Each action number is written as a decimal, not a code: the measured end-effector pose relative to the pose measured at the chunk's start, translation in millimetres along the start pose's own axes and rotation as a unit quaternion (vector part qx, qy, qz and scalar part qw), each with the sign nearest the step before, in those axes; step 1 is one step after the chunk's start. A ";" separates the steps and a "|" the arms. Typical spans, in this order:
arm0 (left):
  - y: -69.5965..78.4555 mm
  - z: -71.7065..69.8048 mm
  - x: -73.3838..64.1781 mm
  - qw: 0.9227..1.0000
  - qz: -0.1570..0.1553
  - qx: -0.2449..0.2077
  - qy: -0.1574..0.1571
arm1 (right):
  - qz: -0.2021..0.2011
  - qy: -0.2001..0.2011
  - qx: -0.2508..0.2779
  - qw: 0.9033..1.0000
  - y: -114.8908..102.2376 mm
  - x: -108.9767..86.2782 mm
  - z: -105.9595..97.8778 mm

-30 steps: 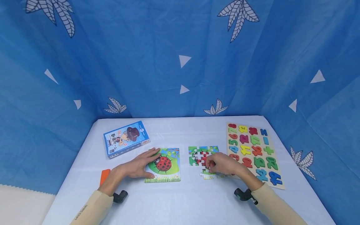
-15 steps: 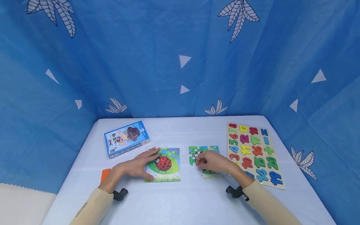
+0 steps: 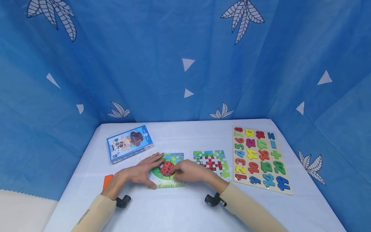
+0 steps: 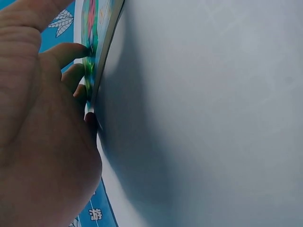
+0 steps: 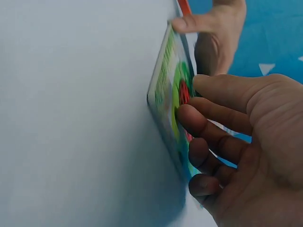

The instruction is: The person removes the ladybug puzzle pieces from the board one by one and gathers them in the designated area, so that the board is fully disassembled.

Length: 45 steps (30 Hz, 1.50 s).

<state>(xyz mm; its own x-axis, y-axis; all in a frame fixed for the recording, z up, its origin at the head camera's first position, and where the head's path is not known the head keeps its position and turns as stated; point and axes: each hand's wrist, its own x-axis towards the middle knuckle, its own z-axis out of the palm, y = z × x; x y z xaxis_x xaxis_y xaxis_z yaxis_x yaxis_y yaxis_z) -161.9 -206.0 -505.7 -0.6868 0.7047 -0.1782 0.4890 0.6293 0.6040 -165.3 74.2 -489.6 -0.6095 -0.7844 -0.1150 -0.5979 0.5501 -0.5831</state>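
Observation:
A square ladybug puzzle board [image 3: 170, 184] lies flat, its picture whole where my hands leave it uncovered. My left hand [image 3: 142, 170] rests on its left side, fingers spread over the upper edge and thumb near the lower-left corner. Over the right part of the board is my right hand [image 3: 189, 170], fingertips at the ladybug. In the right wrist view these fingers [image 5: 201, 123] are loosely curled, and no piece shows between them. Right of the board lies a ladybug puzzle in loose pieces [image 3: 210, 161], with white gaps; my right forearm partly covers its lower side.
A blue game box [image 3: 130, 143] is at the back left. A wooden board of coloured numbers [image 3: 259, 158] lies on the right. An orange block [image 3: 108, 180] sits behind my left wrist. White table surface [image 3: 174, 212] stretches in front, and a blue curtain [image 3: 185, 106] stands behind.
My right hand has moved left from the loose-piece puzzle to the ladybug board, uncovering more pieces and the number board's lower left. My left hand has stayed on the board.

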 end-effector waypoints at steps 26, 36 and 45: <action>-2.3 2.2 -1.2 1.000 0.017 -0.012 0.007 | 0.001 0.040 -0.034 0.999 -28.2 38.7 31.8; -1.3 0.9 -1.0 1.000 0.019 -0.015 0.007 | 0.050 0.068 0.026 0.996 -27.9 42.6 31.9; -0.3 1.1 -2.3 0.999 -0.011 -0.032 0.007 | 0.071 0.087 0.078 0.991 -29.3 42.0 32.2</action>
<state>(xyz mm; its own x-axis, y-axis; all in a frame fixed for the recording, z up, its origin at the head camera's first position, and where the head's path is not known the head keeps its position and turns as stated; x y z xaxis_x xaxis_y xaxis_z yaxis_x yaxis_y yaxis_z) -159.9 -207.4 -506.3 -0.7043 0.6864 -0.1811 0.4386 0.6214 0.6493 -156.6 15.9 -503.3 -0.7699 -0.6339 -0.0729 -0.4200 0.5895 -0.6900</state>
